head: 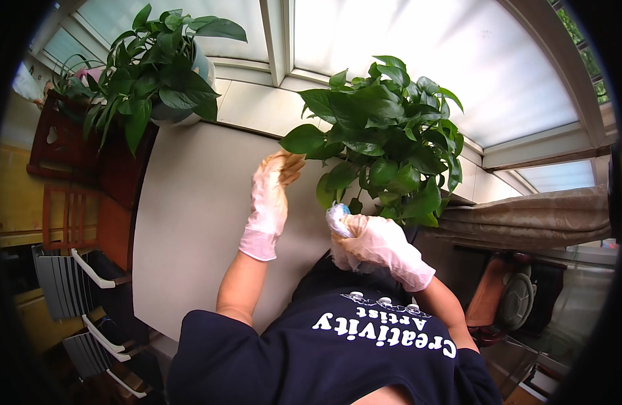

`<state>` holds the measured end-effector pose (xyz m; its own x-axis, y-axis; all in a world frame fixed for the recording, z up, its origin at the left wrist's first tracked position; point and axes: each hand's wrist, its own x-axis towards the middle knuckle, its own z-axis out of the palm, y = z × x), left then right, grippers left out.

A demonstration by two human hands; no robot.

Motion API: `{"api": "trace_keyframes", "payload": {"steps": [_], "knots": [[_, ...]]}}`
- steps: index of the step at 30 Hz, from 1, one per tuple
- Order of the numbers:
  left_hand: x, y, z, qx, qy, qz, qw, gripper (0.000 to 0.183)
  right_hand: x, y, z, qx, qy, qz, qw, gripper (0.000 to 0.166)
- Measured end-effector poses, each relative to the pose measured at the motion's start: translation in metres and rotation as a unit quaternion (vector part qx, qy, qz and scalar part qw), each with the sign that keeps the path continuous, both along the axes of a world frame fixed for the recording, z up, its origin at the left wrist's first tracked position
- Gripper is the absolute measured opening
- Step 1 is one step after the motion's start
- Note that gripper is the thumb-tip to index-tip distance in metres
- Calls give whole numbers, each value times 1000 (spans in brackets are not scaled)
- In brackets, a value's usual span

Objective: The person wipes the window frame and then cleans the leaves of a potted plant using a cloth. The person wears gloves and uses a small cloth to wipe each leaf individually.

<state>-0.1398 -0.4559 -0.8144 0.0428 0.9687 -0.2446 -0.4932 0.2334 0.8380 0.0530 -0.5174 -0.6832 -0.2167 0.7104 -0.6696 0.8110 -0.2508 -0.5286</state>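
Observation:
A large leafy potted plant (387,126) with broad green leaves stands before me by the window. Its pot is hidden by foliage. My left hand (275,195), in a pale rubber glove with yellowish fingers, is raised at the plant's left side. Its fingers are bent just under the tip of a broad leaf (302,139); whether they pinch it cannot be told. My right hand (377,243), gloved alike, is closed around a bunched white cloth (340,220) with a bit of blue, close to the lower leaves and in front of my dark shirt.
A pale tabletop (189,223) lies under my left arm. Another leafy plant (159,76) in a blue-and-white pot (202,66) stands at its far left corner. Wooden chairs (70,217) and grey slatted chairs (63,283) are at left. A patterned curtain (528,215) hangs at right, beside frosted windows.

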Motion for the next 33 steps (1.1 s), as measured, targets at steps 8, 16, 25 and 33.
{"api": "trace_keyframes", "payload": {"steps": [8, 16, 25, 33], "knots": [[16, -32, -41, -187, -156, -150, 958, 36, 7, -3, -6, 51, -34, -22, 998, 16], [29, -28, -35, -45, 12, -102, 994, 22, 3, -2, -7, 135, -48, 17, 990, 19], [23, -34, -3, 5, -17, -109, 994, 17, -23, 16, -87, 419, -179, 150, 878, 18], [17, -32, -57, -109, -356, -74, 925, 19, -11, -27, -77, 309, 29, 110, 944, 17]]}}
